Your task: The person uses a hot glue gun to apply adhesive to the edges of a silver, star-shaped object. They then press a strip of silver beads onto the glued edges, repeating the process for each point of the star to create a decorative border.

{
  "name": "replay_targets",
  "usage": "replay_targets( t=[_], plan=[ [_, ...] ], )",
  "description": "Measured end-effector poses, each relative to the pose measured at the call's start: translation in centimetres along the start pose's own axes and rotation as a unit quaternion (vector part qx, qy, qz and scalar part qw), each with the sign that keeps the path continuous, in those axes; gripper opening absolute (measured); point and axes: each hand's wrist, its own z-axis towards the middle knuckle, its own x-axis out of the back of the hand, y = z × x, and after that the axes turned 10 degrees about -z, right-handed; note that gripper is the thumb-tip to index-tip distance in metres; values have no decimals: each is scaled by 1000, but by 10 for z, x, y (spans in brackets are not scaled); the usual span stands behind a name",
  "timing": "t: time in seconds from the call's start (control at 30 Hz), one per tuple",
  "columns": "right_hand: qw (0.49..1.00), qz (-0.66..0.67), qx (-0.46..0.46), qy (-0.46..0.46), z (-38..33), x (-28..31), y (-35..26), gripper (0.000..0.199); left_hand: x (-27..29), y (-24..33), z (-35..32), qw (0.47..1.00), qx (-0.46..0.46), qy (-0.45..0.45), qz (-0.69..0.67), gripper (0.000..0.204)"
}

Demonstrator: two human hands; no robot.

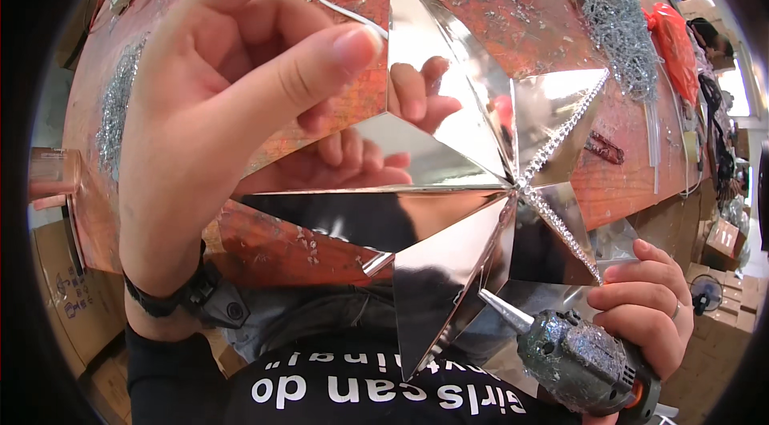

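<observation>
A large mirror-silver faceted star (448, 217) is in front of me, its panels reflecting my fingers. Sparkling rhinestone chain (561, 136) lines two of its ridges on the right side. My left hand (232, 64) is raised over the star's upper left, with thumb and index fingertip apart, the other fingers curled, and nothing visible between them. At the lower right, my right hand (649, 297) is closed around a dark, glitter-crusted glue gun (585, 357), its fingers beside a star point. The gun's metal nozzle (505, 311) points at a fold in a lower panel.
Tangled silver rhinestone chains (617, 32) are heaped at the back right, near a red plastic bag (675, 52). Another silver heap (120, 104) lies left. Clear sticks (654, 136) rest by the right table edge. A pinkish cup (54, 173) stands left, above a cardboard box (80, 289).
</observation>
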Motion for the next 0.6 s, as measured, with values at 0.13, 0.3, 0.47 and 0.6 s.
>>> replay_targets(
  t=[0.13, 0.3, 0.47, 0.6],
  plan=[
    [1000, 3, 4, -13, 1, -3, 1, 65, -9, 7, -4, 994, 63, -4, -89, 31],
    [999, 4, 6, -41, -2, 1, 2, 61, -15, 15, -1, 989, 90, -15, -120, 32],
    [994, -26, 20, -106, 3, 8, -5, 27, -12, 9, -2, 992, 69, -21, -104, 31],
    [993, -28, 56, -99, -1, 5, -7, 17, -12, 9, -4, 993, 57, -26, -95, 31]
  ],
)
